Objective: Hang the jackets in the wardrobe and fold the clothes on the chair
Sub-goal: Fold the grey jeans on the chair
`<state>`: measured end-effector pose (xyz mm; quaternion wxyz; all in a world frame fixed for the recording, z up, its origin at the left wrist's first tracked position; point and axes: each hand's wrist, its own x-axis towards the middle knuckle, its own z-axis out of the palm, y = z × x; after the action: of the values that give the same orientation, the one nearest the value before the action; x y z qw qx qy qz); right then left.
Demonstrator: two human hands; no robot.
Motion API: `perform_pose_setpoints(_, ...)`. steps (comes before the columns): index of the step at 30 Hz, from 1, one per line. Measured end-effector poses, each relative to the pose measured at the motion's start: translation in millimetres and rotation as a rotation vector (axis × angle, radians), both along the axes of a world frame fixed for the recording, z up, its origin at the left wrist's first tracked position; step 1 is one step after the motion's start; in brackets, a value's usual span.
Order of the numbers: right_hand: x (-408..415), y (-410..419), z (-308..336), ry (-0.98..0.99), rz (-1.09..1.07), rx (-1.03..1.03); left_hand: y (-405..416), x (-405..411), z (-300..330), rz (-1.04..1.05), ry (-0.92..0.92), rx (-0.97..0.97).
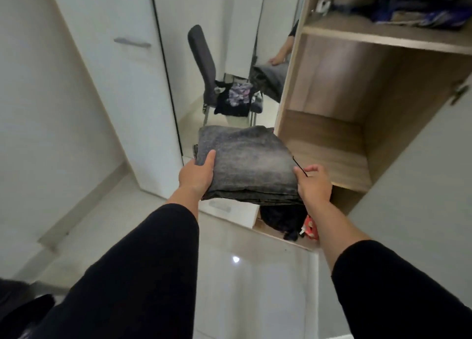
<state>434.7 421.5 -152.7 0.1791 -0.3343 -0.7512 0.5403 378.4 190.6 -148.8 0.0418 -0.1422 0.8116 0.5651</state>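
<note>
Black sleeves point(143, 269) reach forward over a glossy pale floor point(245, 287) as a person carries folded grey jeans point(245, 162) toward an open wardrobe point(378, 88). Both hands grip the bundle at its near corners: the left hand point(196, 175) curls under the left edge with its thumb laid flat on top, while the right hand point(315, 185) clasps the right edge, its fingers loosely bent above the cloth. The jeans, a washed dark denim folded into a thick square, are held level in the air just in front of the wardrobe's bare wooden shelf point(324, 147), near its front left corner and not resting on it. Below that shelf, a dark garment point(283, 218) lies in the lower compartment beside something red point(310, 226). Higher up, an upper shelf point(383, 32) holds blue fabric point(419, 14). Left of the wardrobe's open section, a mirror point(229, 57) reflects a grey chair point(204, 65) with dark and patterned clothes point(236, 98) heaped on its seat, and also the jeans and one hand. A white door point(115, 83) with a metal handle point(132, 43) stands to the left.
</note>
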Motion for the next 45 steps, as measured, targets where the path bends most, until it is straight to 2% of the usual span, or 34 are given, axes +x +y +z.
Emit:
perform_pose_setpoints(9,-30.4,128.7,-46.3,-0.066,-0.33,0.044,155.6,-91.6,-41.8,-0.315,-0.029,0.008)
perform_pose_setpoints(13,-56.5,161.3,-62.3,-0.089,-0.42,0.048,201.2,-132.3,-59.6,-0.377,-0.072,0.018)
perform_pose_setpoints(20,-101.0,216.7,-108.0,-0.138,-0.439,-0.009,259.9,-186.1,-106.9,-0.425,-0.16,-0.105)
perform_pose_setpoints(27,-159.8,279.9,-189.1,-0.139,-0.486,-0.051,325.4,-253.3,-172.6,-0.49,-0.136,-0.196)
perform_pose_setpoints(33,-214.3,319.2,-222.0,-0.037,-0.519,-0.004,366.0,-302.3,-207.1,-0.4,-0.048,-0.153)
perform_pose_setpoints(36,-227.5,328.7,-230.8,0.058,-0.427,-0.011,379.0,-320.1,-213.2,-0.414,0.041,-0.149)
perform_pose_setpoints(38,-226.9,322.6,-245.3,0.068,-0.322,0.184,380.8,-317.0,-225.8,-0.482,0.144,-0.267)
perform_pose_setpoints(41,-213.1,300.1,-274.4,-0.065,-0.249,0.708,373.5,-286.2,-256.7,-0.569,0.5,-0.709)
perform_pose_setpoints(43,-203.2,285.7,-289.7,-0.165,-0.201,0.858,365.4,-265.3,-275.4,-0.696,0.634,-0.816)
perform_pose_setpoints(45,-198.6,280.4,-298.5,-0.259,-0.15,0.89,359.3,-256.5,-290.1,-0.755,0.672,-0.898)
